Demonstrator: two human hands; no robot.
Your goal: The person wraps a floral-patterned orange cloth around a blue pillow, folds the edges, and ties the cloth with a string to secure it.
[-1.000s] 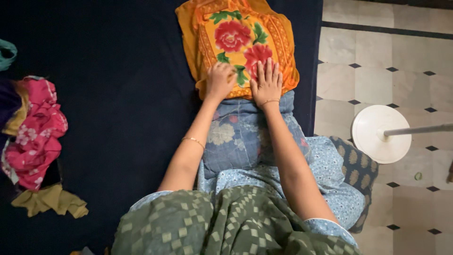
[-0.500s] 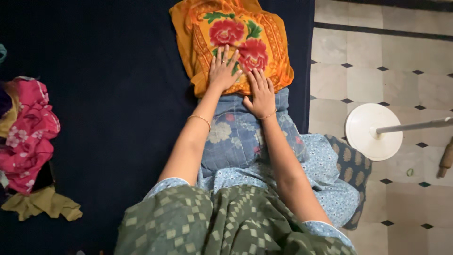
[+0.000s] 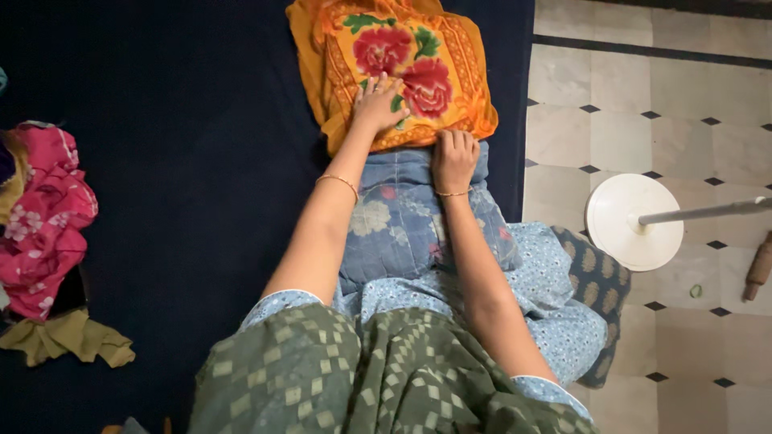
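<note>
— Both hands on the bedding? Where's it sitting?
— Left hand (image 3: 378,104) flat, fingers spread, on orange floral cloth (image 3: 402,68) atop dark sheet (image 3: 185,161). Right hand (image 3: 454,159) curled, gripping blue quilt (image 3: 410,221) edge.

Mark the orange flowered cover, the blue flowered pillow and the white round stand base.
orange flowered cover (image 3: 418,60), head view, on a red flower near its middle.
blue flowered pillow (image 3: 398,229), head view, on the bare blue cloth between the forearms.
white round stand base (image 3: 623,229), head view, on the disc left of the pole.
</note>
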